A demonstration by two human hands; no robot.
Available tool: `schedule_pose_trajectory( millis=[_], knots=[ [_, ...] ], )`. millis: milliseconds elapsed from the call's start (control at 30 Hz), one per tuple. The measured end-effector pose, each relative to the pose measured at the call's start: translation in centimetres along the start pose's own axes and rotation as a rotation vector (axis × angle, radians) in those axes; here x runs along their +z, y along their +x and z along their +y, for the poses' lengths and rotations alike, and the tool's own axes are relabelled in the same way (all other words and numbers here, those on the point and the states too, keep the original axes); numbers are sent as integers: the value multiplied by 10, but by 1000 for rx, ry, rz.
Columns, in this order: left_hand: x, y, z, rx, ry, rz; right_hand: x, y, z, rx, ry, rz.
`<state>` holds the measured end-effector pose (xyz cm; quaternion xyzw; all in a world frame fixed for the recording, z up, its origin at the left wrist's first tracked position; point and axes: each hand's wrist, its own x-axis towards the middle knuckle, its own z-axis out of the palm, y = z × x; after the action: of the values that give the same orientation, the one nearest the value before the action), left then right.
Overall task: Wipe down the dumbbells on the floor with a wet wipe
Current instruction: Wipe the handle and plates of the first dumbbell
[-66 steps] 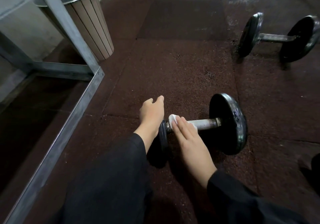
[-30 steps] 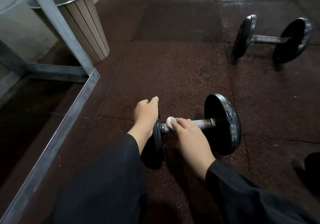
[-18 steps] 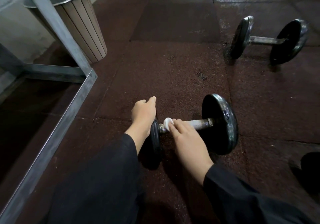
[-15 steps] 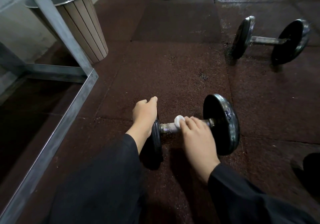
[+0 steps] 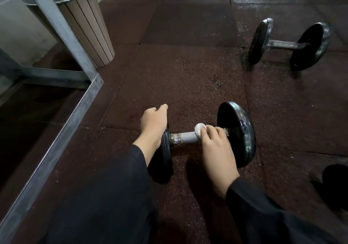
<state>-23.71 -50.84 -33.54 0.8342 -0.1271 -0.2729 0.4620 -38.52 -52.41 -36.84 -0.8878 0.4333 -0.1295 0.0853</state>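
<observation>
— Since a moment ago the right hand [image 5: 216, 145] has slid the wet wipe [image 5: 200, 128] along the handle [image 5: 185, 137], from the left plate's end over toward the right plate [image 5: 239, 132]. See the bare stretch of bar it leaves behind?

— Yes. And the left hand [image 5: 153, 123]?

— It stays on top of the left plate [image 5: 165, 155], fingers curled over the rim, steadying the near dumbbell [image 5: 207, 140] on the floor [image 5: 188, 78]. The right hand's fingers are curled over the bar, pressing the folded wipe against it.

— So which step is this?

— Wiping the handle of the near one, I'd say, mid-stroke. The plates look not yet done, though I can't be sure.

— And next?

— Probably another pass back along the bar, perhaps rolling the weight a little to reach its underside, then the plate faces. The left hand should keep its hold so nothing rolls away.

— The other dumbbell [image 5: 288, 44]?

— It lies well apart, further off to the right, untouched by either hand. A slatted bin [image 5: 88, 25] stands off to the left behind a metal frame [image 5: 56, 134].
</observation>
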Motion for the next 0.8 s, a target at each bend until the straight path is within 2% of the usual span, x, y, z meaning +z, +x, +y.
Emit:
schedule_pose_trajectory(
  millis=[167, 300, 367, 533, 633, 700, 800],
  knots=[
    [1, 2, -2, 11, -13, -1, 0, 8, -5, -148, 6, -49],
    [1, 4, -4, 17, -27, -1, -12, 9, 5, -45, -111, 1],
    [1, 4, -4, -1, -27, -2, -13, 22, 6, -13, -142, -84],
    [2, 8, -3, -14, -34, -11, 1, 12, 1, -110, -50, -53],
    [1, 6, -1, -6, -30, -6, -5, -5, 11, -104, 14, 33],
    [0, 5, 1, -14, -21, -6, -5, 0, 14, -47, 41, 33],
    [1, 5, 1, -14, -29, -3, 9, -1, 9, -64, 47, 42]
  ],
)
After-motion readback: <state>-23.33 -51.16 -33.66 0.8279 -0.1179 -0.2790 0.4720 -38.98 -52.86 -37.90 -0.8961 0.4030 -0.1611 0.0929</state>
